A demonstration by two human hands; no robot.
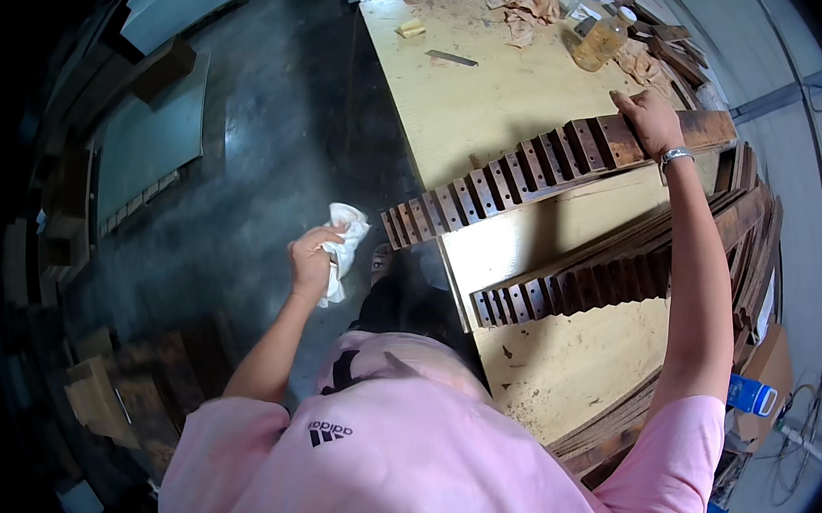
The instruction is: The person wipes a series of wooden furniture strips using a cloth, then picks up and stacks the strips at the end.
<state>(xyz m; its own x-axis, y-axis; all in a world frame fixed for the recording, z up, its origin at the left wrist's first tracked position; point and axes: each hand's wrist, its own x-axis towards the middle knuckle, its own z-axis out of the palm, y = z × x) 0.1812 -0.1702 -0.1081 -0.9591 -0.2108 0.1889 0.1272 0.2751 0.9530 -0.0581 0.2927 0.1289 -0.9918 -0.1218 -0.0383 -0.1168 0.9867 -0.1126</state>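
My left hand [310, 261] is closed on a crumpled white cloth [346, 228], out past the table's left edge and above the floor. With my right hand [651, 123] I grip a long brown wooden piece [617, 142] near its far right end; the fingers are wrapped over its edge. A row of notched blocks with small dark holes runs along this piece. Its narrow end reaches left beyond the table edge, close to the cloth but apart from it. Nearer to me lies a similar notched wooden piece [566, 293].
On the pale yellow tabletop [424, 76] are a flat metal strip [451, 58], a yellow sponge-like block [411, 29], a jar [602, 41] of amber liquid and crumpled rags [533, 6]. Stacked wooden strips [757, 219] fill the right side. A blue container [750, 396] stands near a cardboard box.
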